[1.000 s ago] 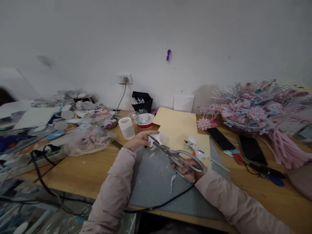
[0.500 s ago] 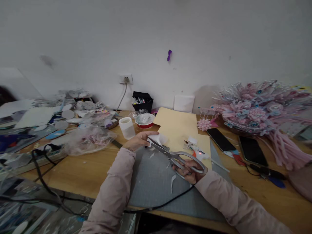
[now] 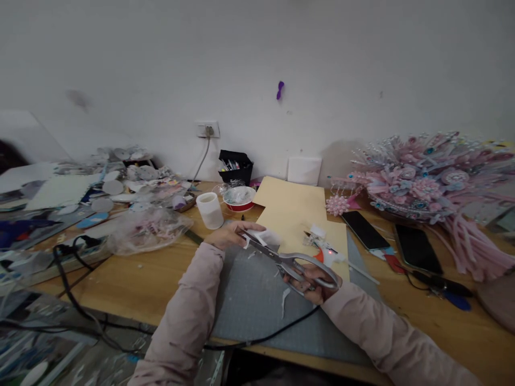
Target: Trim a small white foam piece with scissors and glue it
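Observation:
My right hand (image 3: 308, 281) is closed around the handles of large grey scissors (image 3: 277, 258), which point up and left. Their blades lie along a small white piece (image 3: 269, 236) that looks like paper or thin sheet. My left hand (image 3: 227, 235) pinches the left end of that piece, close to the blade tips. Beneath both hands lies a grey cutting mat (image 3: 249, 300). A thin white offcut (image 3: 285, 301) and smaller scraps rest on it.
Beige sheets (image 3: 298, 201) lie behind my hands, near a white cup (image 3: 210, 210) and a red-sided bowl (image 3: 238, 206). A black cable (image 3: 277, 335) crosses the mat's front. Two phones (image 3: 365, 230) and a pink beaded headpiece (image 3: 422, 182) occupy the right; a plastic bag (image 3: 148, 230) lies left.
The scissor blades have come closer together, and their tips have shifted slightly left towards my left hand. The white piece has turned and now lies flatter behind the blades.

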`<state>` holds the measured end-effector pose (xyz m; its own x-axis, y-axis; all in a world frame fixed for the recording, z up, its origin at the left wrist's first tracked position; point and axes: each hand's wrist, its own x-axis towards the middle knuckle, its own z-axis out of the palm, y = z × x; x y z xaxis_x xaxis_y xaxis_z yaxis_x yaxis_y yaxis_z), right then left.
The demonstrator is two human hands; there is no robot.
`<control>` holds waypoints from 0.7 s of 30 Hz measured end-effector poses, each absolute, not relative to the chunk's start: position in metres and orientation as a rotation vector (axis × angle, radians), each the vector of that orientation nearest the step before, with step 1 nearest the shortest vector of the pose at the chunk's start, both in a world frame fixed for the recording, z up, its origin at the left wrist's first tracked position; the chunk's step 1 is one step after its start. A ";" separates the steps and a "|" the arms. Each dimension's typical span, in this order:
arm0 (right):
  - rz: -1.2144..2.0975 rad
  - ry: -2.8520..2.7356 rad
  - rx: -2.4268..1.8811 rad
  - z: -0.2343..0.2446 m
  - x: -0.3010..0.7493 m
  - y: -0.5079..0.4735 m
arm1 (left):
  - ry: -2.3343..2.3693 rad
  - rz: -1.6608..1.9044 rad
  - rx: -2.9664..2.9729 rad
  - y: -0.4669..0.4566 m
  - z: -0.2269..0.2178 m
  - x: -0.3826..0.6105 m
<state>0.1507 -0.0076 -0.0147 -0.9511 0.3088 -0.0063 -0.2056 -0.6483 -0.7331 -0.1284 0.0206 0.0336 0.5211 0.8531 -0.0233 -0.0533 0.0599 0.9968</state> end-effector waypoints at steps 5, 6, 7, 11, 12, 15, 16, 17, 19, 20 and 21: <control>2.600 -1.155 -0.219 -0.011 0.151 -0.009 | 0.729 0.786 1.275 0.021 0.030 -0.130; 2.599 -1.150 -0.207 -0.011 0.152 -0.009 | 0.714 0.788 1.256 0.021 0.030 -0.131; 2.603 -1.142 -0.197 -0.010 0.152 -0.010 | 0.701 0.790 1.234 0.020 0.030 -0.131; 2.648 -1.129 -0.145 -0.007 0.151 -0.012 | 0.667 0.790 1.159 0.020 0.027 -0.132; 2.629 -1.127 -0.144 -0.006 0.150 -0.012 | 0.665 0.789 1.153 0.020 0.026 -0.132; 2.573 -1.156 -0.197 -0.004 0.149 -0.014 | 0.669 0.780 1.154 0.020 0.025 -0.131; 2.565 -1.178 -0.217 -0.004 0.148 -0.014 | 0.665 0.773 1.155 0.019 0.026 -0.130; 2.559 -1.203 -0.233 -0.004 0.148 -0.014 | 0.655 0.765 1.155 0.019 0.026 -0.129; 2.561 -1.245 -0.244 -0.006 0.149 -0.013 | 0.629 0.752 1.147 0.018 0.028 -0.127; 2.566 -1.254 -0.248 -0.008 0.150 -0.012 | 0.617 0.748 1.142 0.018 0.029 -0.126; 2.574 -1.263 -0.252 -0.009 0.150 -0.011 | 0.612 0.746 1.136 0.018 0.030 -0.126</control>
<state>0.1501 -0.0113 -0.0090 -0.9505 0.3082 -0.0397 -0.1572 -0.5873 -0.7939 -0.1257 0.0177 0.0298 0.6144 0.7868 -0.0583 -0.2115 0.2355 0.9486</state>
